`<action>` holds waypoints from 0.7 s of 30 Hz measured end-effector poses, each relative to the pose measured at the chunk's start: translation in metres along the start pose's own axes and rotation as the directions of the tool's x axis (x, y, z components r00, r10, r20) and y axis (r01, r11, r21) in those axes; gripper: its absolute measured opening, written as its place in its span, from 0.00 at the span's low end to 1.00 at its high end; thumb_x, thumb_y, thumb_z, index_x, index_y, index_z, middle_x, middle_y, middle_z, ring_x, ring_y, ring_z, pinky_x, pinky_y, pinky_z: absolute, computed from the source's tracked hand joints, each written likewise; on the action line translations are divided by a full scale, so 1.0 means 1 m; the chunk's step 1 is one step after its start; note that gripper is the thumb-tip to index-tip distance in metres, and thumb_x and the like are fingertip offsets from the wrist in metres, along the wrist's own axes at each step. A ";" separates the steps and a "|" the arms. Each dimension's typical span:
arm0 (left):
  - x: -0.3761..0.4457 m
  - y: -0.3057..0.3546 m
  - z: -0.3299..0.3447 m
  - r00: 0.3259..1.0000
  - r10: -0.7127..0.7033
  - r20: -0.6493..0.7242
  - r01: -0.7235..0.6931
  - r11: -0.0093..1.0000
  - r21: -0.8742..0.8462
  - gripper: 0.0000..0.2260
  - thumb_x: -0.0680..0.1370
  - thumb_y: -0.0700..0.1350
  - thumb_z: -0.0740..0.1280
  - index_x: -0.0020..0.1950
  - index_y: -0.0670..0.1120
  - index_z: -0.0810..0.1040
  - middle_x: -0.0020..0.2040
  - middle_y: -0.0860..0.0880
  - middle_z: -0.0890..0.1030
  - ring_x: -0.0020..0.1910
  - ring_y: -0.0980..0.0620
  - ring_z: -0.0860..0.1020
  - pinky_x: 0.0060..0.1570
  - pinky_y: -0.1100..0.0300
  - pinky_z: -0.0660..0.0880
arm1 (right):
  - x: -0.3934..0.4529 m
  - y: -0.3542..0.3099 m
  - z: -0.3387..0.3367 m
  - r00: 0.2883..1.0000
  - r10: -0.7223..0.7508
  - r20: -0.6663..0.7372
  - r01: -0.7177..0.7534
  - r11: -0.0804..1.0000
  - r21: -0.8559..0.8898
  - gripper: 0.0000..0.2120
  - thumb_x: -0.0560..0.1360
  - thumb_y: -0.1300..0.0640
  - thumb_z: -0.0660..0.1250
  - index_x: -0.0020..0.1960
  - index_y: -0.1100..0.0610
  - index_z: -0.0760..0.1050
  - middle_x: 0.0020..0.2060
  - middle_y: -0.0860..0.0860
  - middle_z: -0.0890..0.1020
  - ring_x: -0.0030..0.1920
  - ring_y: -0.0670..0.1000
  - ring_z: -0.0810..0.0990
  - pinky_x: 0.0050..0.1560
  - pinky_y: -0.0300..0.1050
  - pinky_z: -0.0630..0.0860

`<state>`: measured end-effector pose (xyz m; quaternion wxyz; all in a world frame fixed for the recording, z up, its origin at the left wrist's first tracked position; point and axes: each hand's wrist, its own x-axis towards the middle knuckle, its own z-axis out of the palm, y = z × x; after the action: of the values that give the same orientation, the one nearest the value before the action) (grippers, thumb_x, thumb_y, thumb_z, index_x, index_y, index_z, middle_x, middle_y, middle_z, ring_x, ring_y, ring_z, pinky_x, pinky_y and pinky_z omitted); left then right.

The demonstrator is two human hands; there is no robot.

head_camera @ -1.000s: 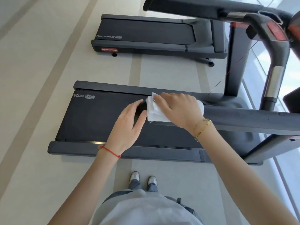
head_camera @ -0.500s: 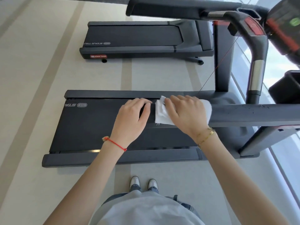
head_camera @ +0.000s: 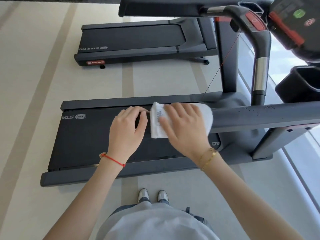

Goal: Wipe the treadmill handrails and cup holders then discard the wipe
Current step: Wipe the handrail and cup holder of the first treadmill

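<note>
The near dark handrail (head_camera: 259, 116) of the treadmill runs left to right across the middle. A white wipe (head_camera: 158, 121) is wrapped over its left end, and my right hand (head_camera: 183, 127) presses down on the wipe and grips it around the rail. Just left of the wipe, my left hand (head_camera: 129, 129) curls over the tip of the handrail. The far handrail (head_camera: 164, 7) runs along the top. A black cup holder (head_camera: 301, 84) sits at the right edge beside the console (head_camera: 294, 23).
The treadmill belt and deck (head_camera: 86, 139) lie below the rail. A second treadmill (head_camera: 138, 42) stands beyond it on the pale floor. A curved upright with a chrome sleeve (head_camera: 260, 75) rises at right. My shoes (head_camera: 152, 194) stand beside the deck's near edge.
My left hand moved from hovering beside the wipe to curling over the handrail's end. The right hand and wipe stayed on the rail while the camera view swung slightly toward the console.
</note>
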<state>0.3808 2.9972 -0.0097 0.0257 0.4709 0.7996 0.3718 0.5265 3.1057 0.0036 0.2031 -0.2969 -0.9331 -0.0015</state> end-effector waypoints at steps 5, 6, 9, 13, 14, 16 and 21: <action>-0.001 0.001 0.000 1.000 0.004 -0.009 -0.004 0.999 -0.035 0.13 0.83 0.47 0.57 0.52 0.47 0.81 0.44 0.54 0.81 0.44 0.52 0.76 0.44 0.61 0.69 | -0.004 0.029 -0.009 0.995 -0.096 0.039 0.094 0.995 0.045 0.19 0.82 0.45 0.53 0.60 0.56 0.75 0.50 0.51 0.79 0.49 0.56 0.75 0.54 0.50 0.70; -0.001 0.001 0.000 1.000 0.001 -0.012 -0.002 0.999 -0.042 0.13 0.83 0.47 0.57 0.53 0.47 0.81 0.43 0.55 0.80 0.44 0.52 0.76 0.44 0.60 0.70 | -0.005 0.043 -0.014 0.998 -0.055 0.031 0.055 0.998 0.013 0.18 0.82 0.46 0.52 0.56 0.55 0.76 0.46 0.51 0.79 0.47 0.56 0.74 0.51 0.51 0.70; -0.001 0.002 0.001 1.000 -0.012 -0.022 0.011 0.999 -0.046 0.12 0.83 0.46 0.58 0.52 0.48 0.82 0.41 0.54 0.79 0.43 0.51 0.76 0.43 0.60 0.70 | 0.000 0.059 -0.020 0.993 0.117 -0.011 -0.117 0.989 -0.086 0.19 0.81 0.48 0.49 0.41 0.55 0.73 0.33 0.50 0.75 0.37 0.57 0.72 0.43 0.50 0.66; -0.001 0.003 0.002 0.999 -0.017 -0.040 0.017 1.000 -0.015 0.12 0.83 0.46 0.58 0.51 0.47 0.82 0.41 0.53 0.80 0.42 0.51 0.76 0.42 0.63 0.66 | 0.008 0.020 -0.010 0.996 0.087 0.022 -0.084 0.990 -0.114 0.20 0.81 0.48 0.47 0.39 0.55 0.71 0.32 0.50 0.74 0.35 0.55 0.69 0.42 0.50 0.66; -0.001 0.003 0.002 0.999 -0.019 -0.037 0.018 1.000 -0.009 0.13 0.83 0.46 0.58 0.51 0.47 0.82 0.41 0.53 0.80 0.42 0.51 0.76 0.42 0.63 0.66 | 0.008 0.017 -0.008 0.998 0.052 0.039 -0.048 0.994 -0.094 0.21 0.82 0.47 0.46 0.41 0.55 0.72 0.33 0.49 0.74 0.36 0.55 0.69 0.43 0.50 0.66; -0.002 0.003 0.001 0.999 -0.018 -0.028 0.017 1.000 -0.015 0.13 0.83 0.46 0.58 0.52 0.47 0.82 0.42 0.52 0.81 0.43 0.51 0.76 0.43 0.61 0.68 | 0.008 0.025 -0.012 0.995 -0.020 0.098 0.026 0.998 -0.060 0.23 0.82 0.45 0.45 0.47 0.54 0.75 0.36 0.49 0.75 0.38 0.55 0.70 0.45 0.50 0.68; -0.002 0.003 0.000 1.000 -0.011 -0.013 0.010 0.999 -0.034 0.12 0.83 0.46 0.58 0.53 0.48 0.81 0.41 0.53 0.79 0.43 0.51 0.76 0.45 0.60 0.71 | 0.021 0.057 -0.020 0.987 0.042 0.153 -0.026 0.995 -0.101 0.21 0.80 0.46 0.51 0.34 0.55 0.68 0.26 0.51 0.73 0.31 0.57 0.72 0.29 0.47 0.59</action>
<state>0.3836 2.9965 -0.0080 0.0305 0.4636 0.7958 0.3884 0.5500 3.1623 0.0236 0.1154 -0.3216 -0.9396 -0.0211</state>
